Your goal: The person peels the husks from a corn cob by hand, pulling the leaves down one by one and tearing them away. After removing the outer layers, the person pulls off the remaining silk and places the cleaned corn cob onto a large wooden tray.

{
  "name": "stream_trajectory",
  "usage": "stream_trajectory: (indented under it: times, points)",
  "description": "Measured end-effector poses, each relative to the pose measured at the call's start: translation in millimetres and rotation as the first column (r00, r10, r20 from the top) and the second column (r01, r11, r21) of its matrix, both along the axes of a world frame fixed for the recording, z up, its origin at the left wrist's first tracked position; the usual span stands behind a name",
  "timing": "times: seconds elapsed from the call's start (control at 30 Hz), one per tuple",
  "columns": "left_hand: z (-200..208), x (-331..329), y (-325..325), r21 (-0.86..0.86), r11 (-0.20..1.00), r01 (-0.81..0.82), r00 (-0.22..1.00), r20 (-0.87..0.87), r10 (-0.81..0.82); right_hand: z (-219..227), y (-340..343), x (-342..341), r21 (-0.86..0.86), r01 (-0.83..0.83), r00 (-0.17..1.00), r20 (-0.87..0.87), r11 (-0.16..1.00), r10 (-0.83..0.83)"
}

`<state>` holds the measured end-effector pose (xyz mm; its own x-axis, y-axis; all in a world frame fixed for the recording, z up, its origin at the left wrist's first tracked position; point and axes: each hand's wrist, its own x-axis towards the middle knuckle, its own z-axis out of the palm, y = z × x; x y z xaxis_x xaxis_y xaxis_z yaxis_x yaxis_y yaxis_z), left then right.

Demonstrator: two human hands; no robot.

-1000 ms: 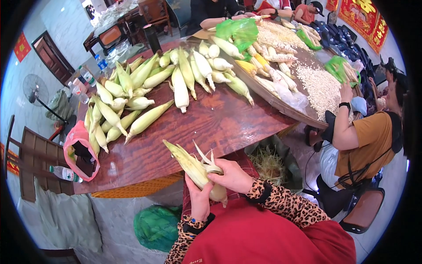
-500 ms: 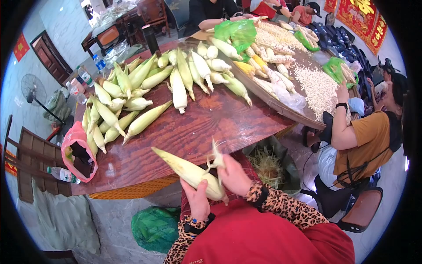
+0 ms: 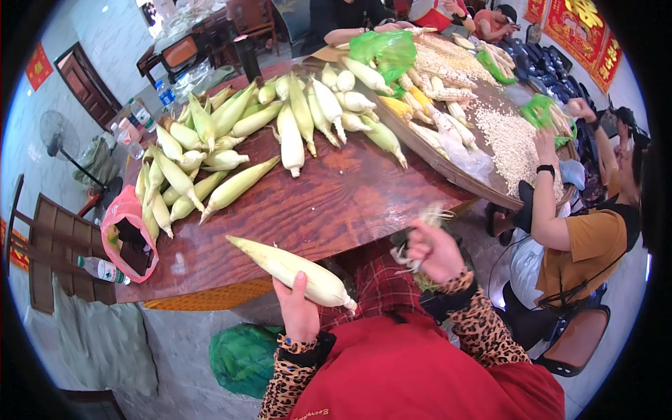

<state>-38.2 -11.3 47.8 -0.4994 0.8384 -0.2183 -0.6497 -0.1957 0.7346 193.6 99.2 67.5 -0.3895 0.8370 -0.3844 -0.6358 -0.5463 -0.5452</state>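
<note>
Corn ear (image 3: 287,262), 1 piece, held aslant

Left hand (image 3: 297,308): clasped on ear, thumb uppermost. Long axis: tip far-left, stalk end near-right. Right hand (image 3: 434,252): clenched on pale husk strips (image 3: 404,260), well apart, rightward of the stalk end. Nearer hand: left.

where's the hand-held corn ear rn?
Head view, just below and left of centre: the corn ear is in the left hand, pointing up-left and overlapping the table edge; right hand apart to its right.
</note>
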Motion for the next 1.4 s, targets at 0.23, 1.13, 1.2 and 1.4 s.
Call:
stream_trajectory:
  times: [0.23,1.13,1.2,1.4]
  points:
    - [7.6,38.0,2.1,-0.032,0.994,0.102,0.965,-0.238,-0.106,5.5,-31.4,-96.2,0.523,-0.595,0.574,0.808,0.611,-0.133]
    - [4.9,-16.3,20.5,0.072,0.971,0.226,0.949,0.208,-0.236,-150.3,7.9,131.2,0.098,-0.419,-0.512,0.796,0.903,-0.324]
    - [14.1,2.2,28.0,0.024,0.978,0.208,0.946,0.251,-0.207,-146.8,6.7,132.3,0.097,-0.382,-0.231,0.953,0.919,-0.196]
    - [13.9,19.2,30.4,0.046,0.907,0.419,0.870,0.267,-0.415,-86.6,8.5,44.2,0.303,-0.567,0.363,0.927,0.766,-0.097]
